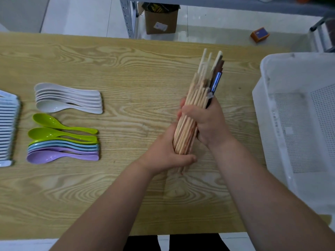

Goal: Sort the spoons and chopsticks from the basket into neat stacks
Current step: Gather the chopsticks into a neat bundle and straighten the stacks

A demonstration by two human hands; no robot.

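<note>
Chopsticks [192, 113] bundled over desk [126, 69] centre-right, long axis near upright, tips leaning up and away, slightly right; a few dark sticks on right side. Left hand [168, 151] wrapped shut around lower end. Right hand [204, 122] clamped around middle, just above left. White spoons [67, 98] stacked at left; coloured spoons [61, 140] stacked below them, handles pointing right. White basket [297, 113] at right edge.

left hand [167, 153] – bare, no rings or gloves far as I can see | right hand [204, 122] – same deal, bare, no watch at the wrist | forearms behind both hands – no sleeves showing, uncovered right to the frame edge | below the arms – something dark, probably trousers
</note>
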